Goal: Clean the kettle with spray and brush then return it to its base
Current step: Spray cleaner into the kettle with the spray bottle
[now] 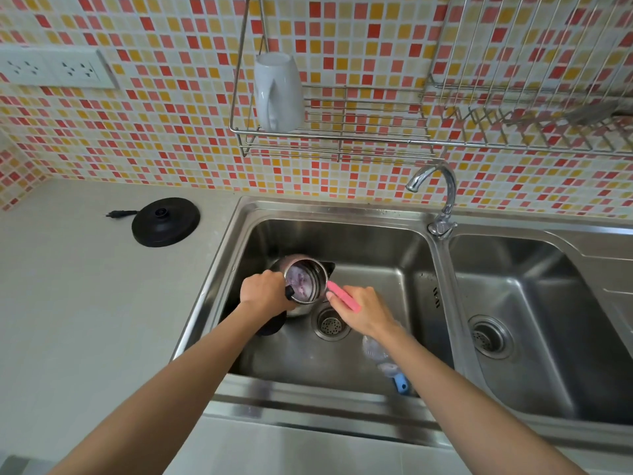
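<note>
Beside your left hand (263, 293) gripping its handle (289, 292), steady the round steel kettle (307, 284); with your right hand (366, 310) clasping the pink plastic brush (344, 298), scrub inside.

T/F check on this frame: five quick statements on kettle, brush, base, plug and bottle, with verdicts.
1. The left hand grips the kettle. True.
2. The right hand holds a pink brush at the kettle's mouth. True.
3. The kettle sits on its base. False: the kettle is in the left basin of the sink. The base sits apart on the counter.
4. The plug is in a wall socket. False: it lies on the counter beside the base.
5. The spray bottle stands on the counter. False: it lies in the left basin, under the right forearm.
</note>
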